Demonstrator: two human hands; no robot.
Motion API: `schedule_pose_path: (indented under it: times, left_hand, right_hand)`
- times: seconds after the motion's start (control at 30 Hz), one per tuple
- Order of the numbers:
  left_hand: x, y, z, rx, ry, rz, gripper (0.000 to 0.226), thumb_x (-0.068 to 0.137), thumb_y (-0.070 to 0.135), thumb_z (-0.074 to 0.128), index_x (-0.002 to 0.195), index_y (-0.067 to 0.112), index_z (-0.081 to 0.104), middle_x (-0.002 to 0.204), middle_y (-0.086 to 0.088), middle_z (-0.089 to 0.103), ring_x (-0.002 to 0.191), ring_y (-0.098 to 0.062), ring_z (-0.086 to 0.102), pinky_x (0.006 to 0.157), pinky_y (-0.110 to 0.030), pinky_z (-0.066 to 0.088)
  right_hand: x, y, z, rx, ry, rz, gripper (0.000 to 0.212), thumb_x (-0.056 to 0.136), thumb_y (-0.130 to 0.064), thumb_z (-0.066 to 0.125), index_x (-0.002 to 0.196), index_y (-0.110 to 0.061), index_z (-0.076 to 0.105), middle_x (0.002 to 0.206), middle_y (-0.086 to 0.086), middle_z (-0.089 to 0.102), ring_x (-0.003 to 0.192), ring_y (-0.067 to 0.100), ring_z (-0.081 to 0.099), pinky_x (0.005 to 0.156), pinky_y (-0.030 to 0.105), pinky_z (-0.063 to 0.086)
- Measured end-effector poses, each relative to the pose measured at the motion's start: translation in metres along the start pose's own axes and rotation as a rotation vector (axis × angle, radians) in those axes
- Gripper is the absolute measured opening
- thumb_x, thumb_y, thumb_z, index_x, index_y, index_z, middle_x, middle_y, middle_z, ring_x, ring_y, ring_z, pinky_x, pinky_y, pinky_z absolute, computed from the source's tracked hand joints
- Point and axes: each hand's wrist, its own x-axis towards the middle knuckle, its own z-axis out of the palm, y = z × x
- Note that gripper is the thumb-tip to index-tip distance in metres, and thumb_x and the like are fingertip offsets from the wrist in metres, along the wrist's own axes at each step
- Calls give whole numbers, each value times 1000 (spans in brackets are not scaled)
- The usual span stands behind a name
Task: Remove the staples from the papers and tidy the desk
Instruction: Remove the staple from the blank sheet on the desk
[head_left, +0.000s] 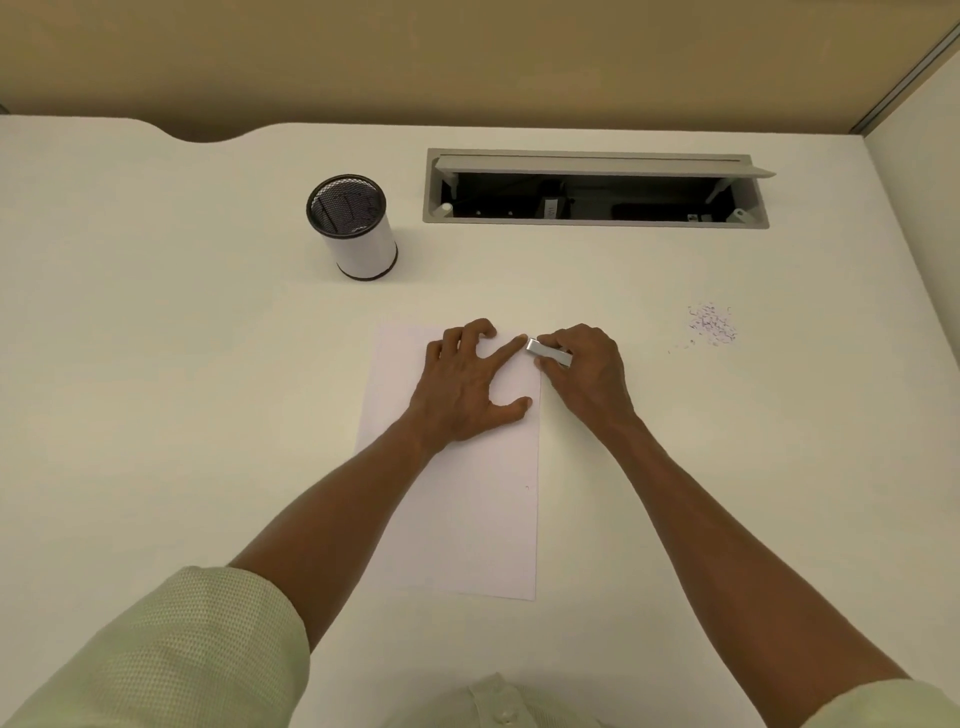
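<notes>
In the head view, the papers (457, 499) lie lengthwise at the centre of the frame on the pale desk (156, 364), their right edge running straight down from the hands. The left hand (467, 384) presses flat on the upper part of the sheet, fingers spread, forefinger reaching toward the top right corner. The right hand (587, 374) sits just off that right edge, fingers curled round a small silver staple remover (548, 353) whose tip meets the corner beside the left forefinger. A scatter of pulled staples (711, 325) lies well apart at right. A mesh pen cup (353, 226) stands upper left of the papers, and a cable tray (597, 189) with its lid raised sits in the upper right. Bare desk stretches on both sides of the sheet.
</notes>
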Motion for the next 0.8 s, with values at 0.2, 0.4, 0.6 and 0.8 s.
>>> schedule_pose_path:
  times: [0.2,0.4,0.6,0.8]
  left_hand:
    - [-2,0,1,15,37,14,80,78,76,47,150,42,38,141,0,38,127,-27,38,99,-41,35]
    - [-2,0,2,-3,43,16,80,79,77,46,150,41,39,142,-1,39,128,-27,39,98,-42,35]
    - [-2,0,0,-13,52,13,81,78,77,45,149,40,40,141,-2,40,128,-27,38,98,-42,35]
    - [-2,0,1,-28,39,16,81,78,77,45,150,40,39,142,-2,40,129,-27,38,99,-42,35]
  right_hand:
    - [-4,1,4,14,46,-19,20,82,-21,72,102,-19,71,95,0,68,89,25,60,80,46,48]
    - [-10,-3,8,-117,110,-87,27,85,-17,67,110,-25,70,100,-4,63,94,21,54,81,35,37]
    - [-16,-9,14,-177,164,-88,34,86,-9,62,111,-30,71,101,-7,65,96,21,52,78,36,35]
    - [-13,-13,13,-49,75,62,28,89,-15,60,112,-28,69,104,-6,67,99,22,52,80,32,31]
